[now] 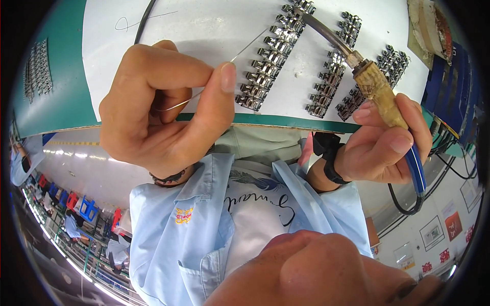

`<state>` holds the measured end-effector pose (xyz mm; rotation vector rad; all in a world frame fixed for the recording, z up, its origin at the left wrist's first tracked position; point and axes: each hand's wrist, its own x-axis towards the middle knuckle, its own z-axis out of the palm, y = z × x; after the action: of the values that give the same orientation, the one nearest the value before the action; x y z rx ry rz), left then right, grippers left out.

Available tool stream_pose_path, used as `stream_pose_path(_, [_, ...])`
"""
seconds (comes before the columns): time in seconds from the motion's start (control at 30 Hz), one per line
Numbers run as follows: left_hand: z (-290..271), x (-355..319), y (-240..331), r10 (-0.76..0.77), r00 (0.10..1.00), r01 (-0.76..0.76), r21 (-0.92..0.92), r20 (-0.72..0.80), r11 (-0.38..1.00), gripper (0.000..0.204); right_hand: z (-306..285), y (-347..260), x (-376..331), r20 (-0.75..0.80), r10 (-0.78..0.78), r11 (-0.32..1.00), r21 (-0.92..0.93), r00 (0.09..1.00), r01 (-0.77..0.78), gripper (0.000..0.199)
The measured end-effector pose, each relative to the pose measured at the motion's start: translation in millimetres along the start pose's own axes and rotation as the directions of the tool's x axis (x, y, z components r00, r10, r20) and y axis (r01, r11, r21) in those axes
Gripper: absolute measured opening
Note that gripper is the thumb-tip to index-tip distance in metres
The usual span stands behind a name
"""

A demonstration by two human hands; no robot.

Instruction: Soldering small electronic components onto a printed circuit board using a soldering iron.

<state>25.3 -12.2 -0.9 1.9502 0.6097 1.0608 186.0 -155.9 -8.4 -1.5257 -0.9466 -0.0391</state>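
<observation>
Between the thumb and forefinger of my left hand is a thin solder wire. Its free end points at a slanting row of small shiny metal parts on white paper; whether it touches them I cannot tell. My right hand grips a soldering iron by its worn tan handle, with a blue sleeve and cord behind. The iron's tip reaches the far end of that same row, beyond the wire's end. The exact contact there is too small to make out.
More rows of metal parts and a cluster lie to the right. Another batch sits on the green mat at left. A blue box with cables stands at the right edge. A black cable crosses the paper.
</observation>
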Motion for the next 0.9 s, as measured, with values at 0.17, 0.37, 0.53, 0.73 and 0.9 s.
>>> stream_pose_path(0.17, [4,2,2,-0.015,1.0,0.015,0.013,0.021,1.0,0.024,-2,1,3,-0.003,0.008,1.0,0.012,1.0,-0.007,0.041])
stream_pose_path(0.37, [11,6,8,-0.056,0.998,0.054,0.043,0.033,0.998,0.024,-8,3,8,-0.041,0.005,1.0,0.003,0.999,-0.005,0.043])
stream_pose_path(0.53, [15,6,10,-0.006,1.0,0.006,-0.014,-0.01,1.0,0.023,-20,9,12,-0.083,-0.029,0.998,0.05,0.996,0.033,0.044])
stream_pose_path(0.73, [12,11,6,-0.02,0.999,0.02,0.026,0.029,0.999,0.023,-15,8,17,-0.012,0.024,0.998,0.05,1.0,-0.023,0.043])
stream_pose_path(0.9, [10,12,2,-0.009,1.0,0.008,0.027,0.022,1.0,0.023,-7,7,18,-0.016,0.073,0.994,0.084,0.997,-0.072,0.041])
